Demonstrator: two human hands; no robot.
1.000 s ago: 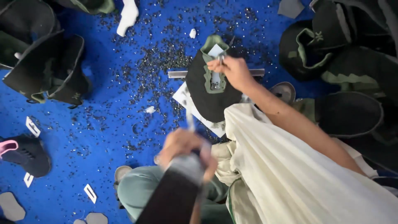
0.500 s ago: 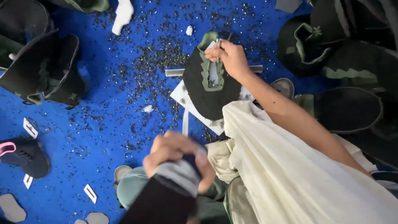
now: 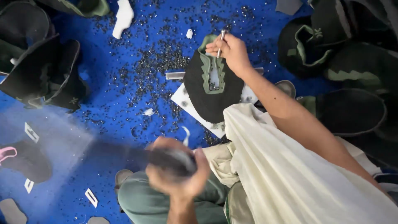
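Head view: right hand [image 3: 232,52] pinches a thin metal punch [image 3: 222,40] upright on the black shoe upper [image 3: 211,89]. Left hand [image 3: 178,172], near, grips a blurred dark mallet [image 3: 137,155].

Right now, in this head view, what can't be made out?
- The tool in the left hand: motion blur smears it into a dark streak, so its kind is unclear.
- The tip of the thin metal punch: the right hand covers it where it meets the black shoe upper.
- The dark shoe pieces at right: cut off by the frame edge.
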